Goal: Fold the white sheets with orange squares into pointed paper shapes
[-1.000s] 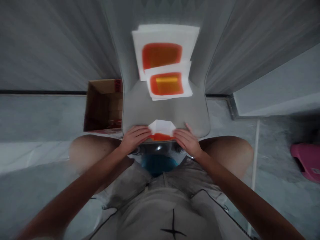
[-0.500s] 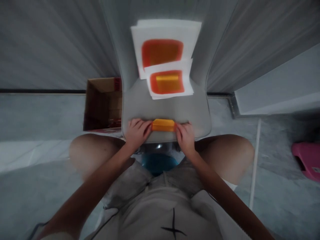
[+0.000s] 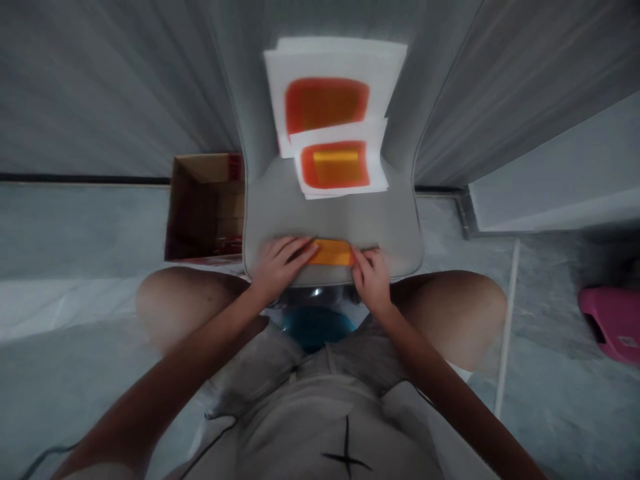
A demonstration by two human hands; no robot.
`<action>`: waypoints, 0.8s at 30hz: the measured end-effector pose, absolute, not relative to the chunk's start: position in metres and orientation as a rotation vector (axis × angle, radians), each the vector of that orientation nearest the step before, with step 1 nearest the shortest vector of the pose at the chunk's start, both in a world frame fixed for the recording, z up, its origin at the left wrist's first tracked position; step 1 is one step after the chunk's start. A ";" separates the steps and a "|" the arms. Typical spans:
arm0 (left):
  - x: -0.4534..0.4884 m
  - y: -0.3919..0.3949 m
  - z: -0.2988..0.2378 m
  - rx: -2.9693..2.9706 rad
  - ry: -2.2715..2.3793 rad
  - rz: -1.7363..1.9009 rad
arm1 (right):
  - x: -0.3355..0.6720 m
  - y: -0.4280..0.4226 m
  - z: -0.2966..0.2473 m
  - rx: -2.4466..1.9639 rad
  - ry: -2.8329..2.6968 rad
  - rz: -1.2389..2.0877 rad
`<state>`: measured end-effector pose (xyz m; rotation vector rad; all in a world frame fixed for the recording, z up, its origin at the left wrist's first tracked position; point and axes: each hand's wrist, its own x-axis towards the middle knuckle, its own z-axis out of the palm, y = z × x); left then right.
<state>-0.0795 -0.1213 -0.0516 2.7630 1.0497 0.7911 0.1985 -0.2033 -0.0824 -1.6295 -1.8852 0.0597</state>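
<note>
Orange paper (image 3: pixel 331 253), frame centre: appears folded narrow; completion undetermined. Left hand (image 3: pixel 278 268) half-curled over end, grip unclear; right hand (image 3: pixel 372 273) pinching opposite end.

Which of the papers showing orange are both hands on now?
The narrow orange strip between the left hand and right hand; it shows no white border, unlike the front pile and back pile.

A smooth, matt finish is being shown by the chair (image 3: pixel 330 217). Smooth paper is being seen in the orange strip (image 3: pixel 331 253) at its front edge and in the matt white sheets (image 3: pixel 335 59) towards its back. Dull cardboard is being displayed by the box (image 3: pixel 193 220) on its left, and smooth, marble-like stone by the floor (image 3: pixel 85 233) around it.
</note>
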 end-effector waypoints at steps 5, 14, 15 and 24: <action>-0.077 -0.113 -0.046 2.765 0.664 0.588 | 0.198 -0.203 -0.083 -1.615 -1.890 -0.019; -0.076 -0.134 -0.056 2.735 0.702 0.661 | 0.198 -0.202 -0.076 -1.456 -2.062 -0.034; -0.077 -0.136 -0.056 2.728 0.699 0.666 | 0.198 -0.202 -0.074 -1.454 -2.083 -0.026; -0.081 -0.143 -0.062 2.732 0.676 0.715 | 0.197 -0.214 -0.071 -1.486 -2.314 0.034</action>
